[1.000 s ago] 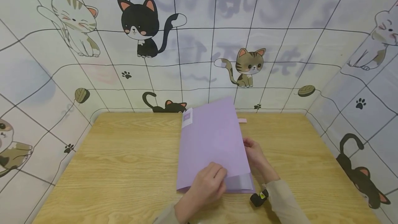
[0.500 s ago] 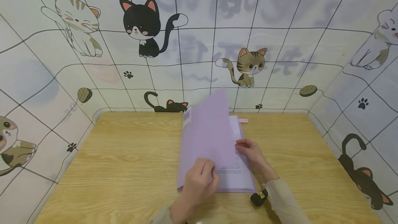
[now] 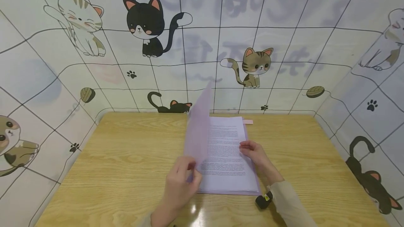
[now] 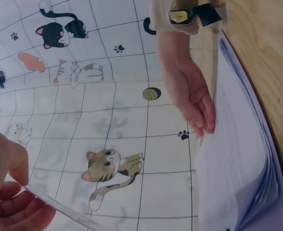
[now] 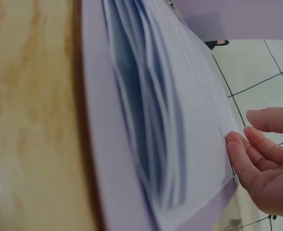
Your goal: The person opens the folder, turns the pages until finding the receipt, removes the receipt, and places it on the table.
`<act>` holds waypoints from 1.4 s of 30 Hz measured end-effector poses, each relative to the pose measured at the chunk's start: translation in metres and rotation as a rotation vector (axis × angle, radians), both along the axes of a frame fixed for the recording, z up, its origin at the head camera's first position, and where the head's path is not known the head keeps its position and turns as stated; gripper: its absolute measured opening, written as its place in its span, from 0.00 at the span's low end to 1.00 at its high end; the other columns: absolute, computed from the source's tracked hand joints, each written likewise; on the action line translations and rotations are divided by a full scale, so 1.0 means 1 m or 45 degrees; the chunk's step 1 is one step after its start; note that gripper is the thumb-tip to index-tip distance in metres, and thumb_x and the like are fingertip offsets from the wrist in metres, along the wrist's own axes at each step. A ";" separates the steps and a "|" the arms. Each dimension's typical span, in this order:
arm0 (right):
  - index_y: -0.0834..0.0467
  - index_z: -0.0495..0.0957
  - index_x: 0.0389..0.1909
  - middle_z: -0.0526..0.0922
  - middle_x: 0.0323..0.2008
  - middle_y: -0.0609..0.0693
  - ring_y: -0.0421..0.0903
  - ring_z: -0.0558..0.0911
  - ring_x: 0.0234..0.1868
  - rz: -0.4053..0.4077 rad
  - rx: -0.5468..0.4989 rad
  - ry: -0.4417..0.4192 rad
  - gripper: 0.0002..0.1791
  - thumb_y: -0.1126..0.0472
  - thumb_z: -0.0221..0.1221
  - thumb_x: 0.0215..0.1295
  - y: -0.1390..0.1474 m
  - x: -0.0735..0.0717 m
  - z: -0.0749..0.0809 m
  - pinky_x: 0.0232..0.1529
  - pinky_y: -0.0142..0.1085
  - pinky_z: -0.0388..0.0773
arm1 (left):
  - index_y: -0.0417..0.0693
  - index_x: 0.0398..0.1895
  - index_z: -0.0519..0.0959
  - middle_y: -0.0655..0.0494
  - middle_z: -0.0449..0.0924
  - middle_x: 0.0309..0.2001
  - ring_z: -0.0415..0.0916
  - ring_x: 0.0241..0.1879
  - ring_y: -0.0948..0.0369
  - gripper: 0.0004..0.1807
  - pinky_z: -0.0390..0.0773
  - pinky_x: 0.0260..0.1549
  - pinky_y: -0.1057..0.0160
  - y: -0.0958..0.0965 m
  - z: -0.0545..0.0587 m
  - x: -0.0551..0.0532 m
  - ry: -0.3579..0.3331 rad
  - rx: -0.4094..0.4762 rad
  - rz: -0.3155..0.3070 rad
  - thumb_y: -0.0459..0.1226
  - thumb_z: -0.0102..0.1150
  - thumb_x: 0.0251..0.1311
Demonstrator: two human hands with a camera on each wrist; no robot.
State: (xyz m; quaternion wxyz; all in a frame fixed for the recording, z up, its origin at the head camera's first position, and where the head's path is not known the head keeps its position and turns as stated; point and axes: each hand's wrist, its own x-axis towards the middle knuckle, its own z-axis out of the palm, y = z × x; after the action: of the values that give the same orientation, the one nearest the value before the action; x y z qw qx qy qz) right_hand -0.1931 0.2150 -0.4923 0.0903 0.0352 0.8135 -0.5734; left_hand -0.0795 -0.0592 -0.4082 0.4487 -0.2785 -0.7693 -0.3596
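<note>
A lilac folder lies on the table with its front cover standing nearly upright. My left hand pinches the cover's free edge between thumb and fingers; the left wrist view shows that thin edge between the fingertips. Inside, a stack of printed sheets lies on the back cover, its layered edges loosely spread in the right wrist view. My right hand is at the stack's right edge, fingers fairly straight and fingertips touching the paper, thumb apart in the right wrist view.
A pink tab sticks out at the folder's upper right. A small black device is strapped at my right wrist. The wooden table meets a cat-patterned cloth wall behind and at both sides.
My left hand has moved left, swinging the folder's cover up from nearly closed and uncovering the printed page. My right hand has shifted slightly left from the folder's edge onto the paper.
</note>
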 end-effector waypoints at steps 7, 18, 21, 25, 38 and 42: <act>0.67 0.71 0.52 0.77 0.48 0.61 0.51 0.76 0.49 0.015 0.026 -0.010 0.17 0.67 0.55 0.63 0.001 -0.001 -0.002 0.52 0.38 0.72 | 0.33 0.34 0.72 0.48 0.73 0.30 0.76 0.27 0.55 0.15 0.79 0.28 0.71 -0.029 0.004 0.007 -0.111 0.100 -0.003 0.23 0.48 0.36; 0.67 0.71 0.53 0.76 0.49 0.61 0.53 0.75 0.51 0.047 0.069 -0.001 0.18 0.66 0.55 0.64 0.002 -0.002 -0.004 0.55 0.44 0.70 | 0.25 0.39 0.68 0.43 0.74 0.33 0.76 0.30 0.52 0.16 0.78 0.28 0.73 -0.079 -0.003 0.014 -0.241 0.110 0.203 0.25 0.48 0.43; 0.67 0.71 0.53 0.76 0.49 0.61 0.54 0.75 0.50 0.048 0.068 0.008 0.18 0.66 0.56 0.63 0.001 -0.002 -0.003 0.56 0.46 0.69 | 0.23 0.41 0.66 0.42 0.73 0.33 0.74 0.30 0.52 0.19 0.76 0.32 0.78 -0.090 -0.007 0.017 -0.266 0.139 0.264 0.24 0.50 0.42; 0.66 0.71 0.54 0.76 0.49 0.61 0.54 0.75 0.51 0.054 0.086 0.015 0.18 0.65 0.56 0.63 0.002 -0.001 -0.003 0.56 0.47 0.69 | 0.23 0.42 0.65 0.42 0.72 0.33 0.74 0.31 0.57 0.21 0.73 0.35 0.82 -0.101 -0.012 0.019 -0.275 0.176 0.339 0.23 0.52 0.39; 0.68 0.72 0.53 0.77 0.48 0.61 0.53 0.76 0.50 0.072 0.091 0.052 0.19 0.65 0.58 0.62 0.003 -0.001 -0.003 0.54 0.44 0.71 | 0.30 0.57 0.54 0.46 0.67 0.40 0.62 0.35 0.75 0.42 0.66 0.34 0.87 -0.128 -0.028 0.029 -0.673 0.380 0.652 0.19 0.65 0.36; 0.68 0.72 0.53 0.77 0.48 0.62 0.53 0.76 0.49 0.071 0.084 0.054 0.19 0.65 0.58 0.62 0.003 0.000 -0.001 0.53 0.43 0.71 | 0.29 0.57 0.53 0.51 0.68 0.38 0.65 0.32 0.73 0.43 0.68 0.32 0.85 -0.136 -0.037 0.028 -0.712 0.513 0.694 0.19 0.67 0.35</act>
State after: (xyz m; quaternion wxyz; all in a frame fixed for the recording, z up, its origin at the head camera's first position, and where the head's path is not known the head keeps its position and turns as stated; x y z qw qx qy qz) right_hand -0.1932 0.2178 -0.4934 0.0878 0.0032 0.8343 -0.5442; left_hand -0.0510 -0.1951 -0.4452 0.3469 0.1358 -0.8212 -0.4324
